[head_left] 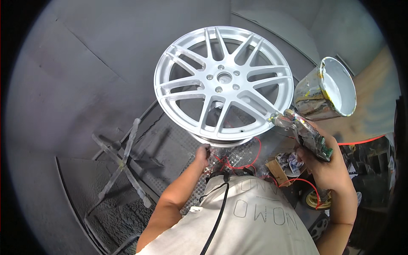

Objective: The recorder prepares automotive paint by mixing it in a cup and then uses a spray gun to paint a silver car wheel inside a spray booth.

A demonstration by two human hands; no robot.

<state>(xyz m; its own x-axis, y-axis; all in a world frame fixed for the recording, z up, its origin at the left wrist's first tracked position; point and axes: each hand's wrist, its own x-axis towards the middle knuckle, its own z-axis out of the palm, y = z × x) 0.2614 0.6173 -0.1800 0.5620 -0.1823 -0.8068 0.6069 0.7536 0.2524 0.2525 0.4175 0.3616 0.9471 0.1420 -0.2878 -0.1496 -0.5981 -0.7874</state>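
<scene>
A silver-white alloy wheel [238,102] with several paired spokes is held up in front of me, its face turned upward. My right hand [329,172] grips a paint-spattered spray gun [309,135]. The gun's nozzle is close to the wheel's right lower rim. On the gun is a paint-streaked cup [310,95] with pale liquid inside. My left hand [203,157] is closed just below the wheel's near edge. What its fingers hold, if anything, is hidden.
To the left stands a grey, paint-crusted cross-shaped stand [122,165]. A red hose [257,157] loops below the wheel. An open cardboard box [278,172] and a gold wheel [316,199] sit at the lower right. Grey panels [93,85] enclose the left and back.
</scene>
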